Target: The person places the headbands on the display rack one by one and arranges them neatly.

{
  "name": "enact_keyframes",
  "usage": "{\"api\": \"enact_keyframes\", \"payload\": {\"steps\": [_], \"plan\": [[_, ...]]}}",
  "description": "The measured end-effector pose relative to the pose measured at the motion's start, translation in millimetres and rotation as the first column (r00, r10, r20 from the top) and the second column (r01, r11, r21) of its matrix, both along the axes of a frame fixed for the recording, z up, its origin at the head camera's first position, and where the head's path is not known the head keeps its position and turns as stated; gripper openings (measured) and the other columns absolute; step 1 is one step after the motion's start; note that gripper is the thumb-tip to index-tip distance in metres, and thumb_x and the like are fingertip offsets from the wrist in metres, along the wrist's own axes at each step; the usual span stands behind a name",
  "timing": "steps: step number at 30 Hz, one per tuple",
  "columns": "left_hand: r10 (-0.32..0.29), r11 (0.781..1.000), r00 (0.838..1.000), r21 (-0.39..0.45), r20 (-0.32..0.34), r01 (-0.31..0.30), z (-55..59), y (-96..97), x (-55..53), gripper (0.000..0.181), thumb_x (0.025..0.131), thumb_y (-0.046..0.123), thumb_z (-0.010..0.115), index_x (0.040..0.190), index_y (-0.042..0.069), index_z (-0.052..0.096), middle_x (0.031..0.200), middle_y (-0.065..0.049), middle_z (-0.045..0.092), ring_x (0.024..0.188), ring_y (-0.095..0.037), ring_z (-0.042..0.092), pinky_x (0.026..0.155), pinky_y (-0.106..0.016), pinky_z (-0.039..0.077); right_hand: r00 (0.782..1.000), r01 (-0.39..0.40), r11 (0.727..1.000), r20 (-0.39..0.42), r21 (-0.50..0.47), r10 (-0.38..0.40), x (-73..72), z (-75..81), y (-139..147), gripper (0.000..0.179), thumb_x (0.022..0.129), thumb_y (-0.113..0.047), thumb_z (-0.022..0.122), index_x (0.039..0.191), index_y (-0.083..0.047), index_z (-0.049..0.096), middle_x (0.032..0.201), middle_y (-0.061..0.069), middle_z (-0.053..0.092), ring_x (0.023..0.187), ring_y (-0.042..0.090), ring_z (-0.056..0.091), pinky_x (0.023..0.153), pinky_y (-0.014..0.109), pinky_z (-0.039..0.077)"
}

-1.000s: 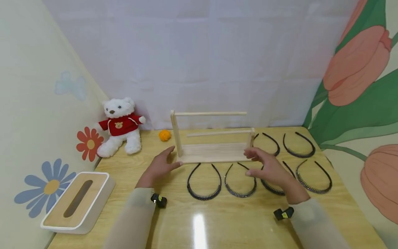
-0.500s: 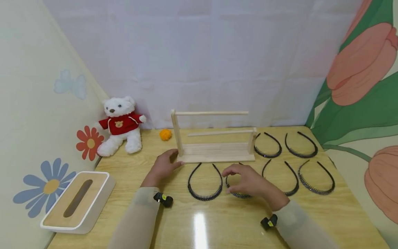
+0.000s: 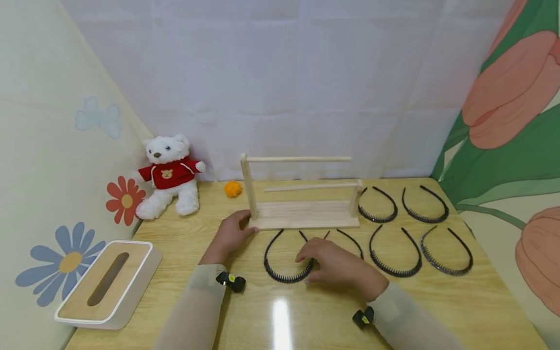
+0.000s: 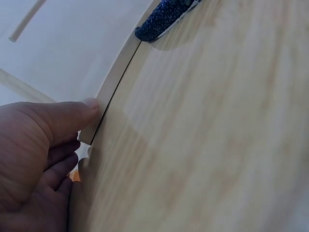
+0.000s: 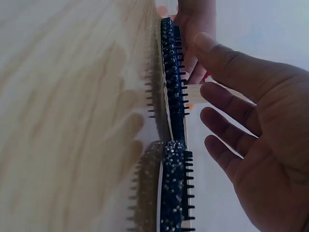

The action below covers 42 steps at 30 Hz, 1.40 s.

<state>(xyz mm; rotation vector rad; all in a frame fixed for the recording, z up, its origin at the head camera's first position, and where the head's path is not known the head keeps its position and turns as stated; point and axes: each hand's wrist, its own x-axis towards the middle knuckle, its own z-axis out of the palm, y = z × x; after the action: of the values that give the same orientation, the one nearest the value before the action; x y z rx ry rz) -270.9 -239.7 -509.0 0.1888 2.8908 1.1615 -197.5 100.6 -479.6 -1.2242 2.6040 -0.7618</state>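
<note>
My left hand [image 3: 231, 232] holds the left front corner of a pale wooden rack [image 3: 306, 215]. In the left wrist view its thumb presses on the edge of the base [image 4: 116, 79], and the other fingers lie partly hidden at the side. My right hand [image 3: 334, 262], fingers bent and spread, hovers over two toothed headbands lying in front of the rack. The left one is a dark headband [image 3: 286, 279]; the other is a glittery headband [image 3: 352, 239], partly covered by the hand. A gap shows in the right wrist view between the fingers and the beaded headband [image 5: 172, 72].
Several more headbands [image 3: 395, 272] lie on the table at the right. A white teddy bear [image 3: 168, 180] in a red top sits at the back left near an orange ball [image 3: 233, 189]. A tissue box [image 3: 144, 272] stands at the front left. Walls border the table.
My right hand has moved left from the rack's right end to over the two front headbands. My left hand has come in to the rack's left corner and stayed there.
</note>
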Motion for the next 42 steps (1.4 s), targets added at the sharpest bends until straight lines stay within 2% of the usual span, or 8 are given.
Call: {"api": "enact_keyframes", "payload": {"steps": [9, 13, 16, 28, 32, 36, 39, 42], "plan": [[0.002, 1.0, 1.0, -0.006, 0.01, -0.001, 0.8, 1.4, 0.3, 0.057, 0.103, 0.021, 0.079, 0.155, 0.005, 0.06, 0.162, -0.023, 0.055, 0.155, -0.045, 0.046, 0.131, -0.061, 0.035, 0.991, -0.094, 0.993, -0.084, 0.067, 0.1, -1.9, -0.6, -10, 0.026, 0.1, -0.024, 0.08, 0.124, -0.013, 0.081, 0.129, -0.002, 0.074, 0.126, 0.016, 0.065, 0.115, 0.034, 0.054], [0.006, 1.0, 1.0, -0.001, 0.003, -0.006, 1.4, 1.1, -0.5, 0.057, 0.102, 0.021, 0.079, 0.154, 0.005, 0.06, 0.162, -0.024, 0.054, 0.155, -0.045, 0.047, 0.131, -0.061, 0.036, 0.985, -0.092, 0.992, -0.141, 0.091, 0.104, -1.1, -2.0, -12, 0.007, 0.104, -0.021, 0.075, 0.106, -0.018, 0.081, 0.124, -0.003, 0.074, 0.122, 0.014, 0.066, 0.112, 0.032, 0.056], [0.003, 1.0, 1.0, 0.001, -0.006, -0.003, 1.8, 1.4, -1.2, 0.057, 0.102, 0.021, 0.079, 0.154, 0.005, 0.061, 0.163, -0.024, 0.054, 0.155, -0.045, 0.046, 0.131, -0.061, 0.035, 0.977, -0.084, 0.991, -0.187, 0.102, 0.102, -1.1, -2.4, -12, 0.012, 0.106, -0.019, 0.072, 0.098, -0.02, 0.08, 0.118, -0.005, 0.074, 0.117, 0.013, 0.066, 0.109, 0.03, 0.057], [0.008, 1.0, 1.0, -0.009, 0.006, -0.008, -0.5, 1.2, -1.8, 0.057, 0.103, 0.021, 0.079, 0.154, 0.006, 0.061, 0.164, -0.024, 0.053, 0.156, -0.046, 0.045, 0.131, -0.061, 0.035, 0.954, -0.183, 0.979, -0.225, 0.087, 0.198, -2.8, -2.3, -17, 0.017, 0.109, -0.016, 0.068, 0.103, -0.019, 0.084, 0.106, -0.007, 0.078, 0.111, 0.011, 0.07, 0.109, 0.027, 0.056], [0.01, 1.0, 1.0, -0.01, 0.006, -0.01, 0.3, 1.2, -2.6, 0.057, 0.103, 0.021, 0.078, 0.154, 0.005, 0.06, 0.164, -0.024, 0.053, 0.155, -0.047, 0.045, 0.131, -0.062, 0.034, 0.968, -0.202, 0.979, -0.153, -0.002, 0.2, -2.5, 2.1, -19, 0.017, 0.11, -0.018, 0.067, 0.108, -0.018, 0.084, 0.108, -0.006, 0.079, 0.109, 0.008, 0.071, 0.104, 0.023, 0.058], [0.015, 1.0, 1.0, -0.018, 0.018, -0.014, 1.0, 1.8, -2.3, 0.058, 0.103, 0.022, 0.078, 0.155, 0.005, 0.059, 0.164, -0.025, 0.052, 0.155, -0.047, 0.045, 0.132, -0.062, 0.033, 0.985, -0.15, 0.978, 0.058, -0.145, 0.16, -0.8, 8.6, -15, 0.018, 0.111, -0.019, 0.065, 0.111, -0.018, 0.083, 0.111, -0.007, 0.078, 0.107, 0.003, 0.071, 0.1, 0.023, 0.059], [0.018, 1.0, 0.999, -0.014, 0.026, -0.018, 1.0, 2.1, -2.1, 0.057, 0.103, 0.022, 0.078, 0.155, 0.005, 0.059, 0.164, -0.024, 0.053, 0.155, -0.047, 0.045, 0.132, -0.062, 0.033, 0.96, -0.035, 0.962, 0.258, -0.27, 0.107, -0.1, 14.5, -9, 0.017, 0.111, -0.02, 0.064, 0.112, -0.02, 0.081, 0.111, -0.006, 0.078, 0.104, 0.003, 0.071, 0.097, 0.026, 0.061], [0.016, 1.0, 1.0, -0.01, 0.019, -0.016, 1.0, 2.2, -1.8, 0.057, 0.103, 0.021, 0.078, 0.155, 0.005, 0.06, 0.163, -0.024, 0.053, 0.155, -0.046, 0.046, 0.132, -0.062, 0.034, 0.925, 0.056, 0.917, 0.365, -0.396, 0.101, -1.8, 19.8, -2, 0.016, 0.112, -0.016, 0.062, 0.111, -0.013, 0.078, 0.106, 0.002, 0.078, 0.098, 0.006, 0.07, 0.09, 0.028, 0.061]]}}
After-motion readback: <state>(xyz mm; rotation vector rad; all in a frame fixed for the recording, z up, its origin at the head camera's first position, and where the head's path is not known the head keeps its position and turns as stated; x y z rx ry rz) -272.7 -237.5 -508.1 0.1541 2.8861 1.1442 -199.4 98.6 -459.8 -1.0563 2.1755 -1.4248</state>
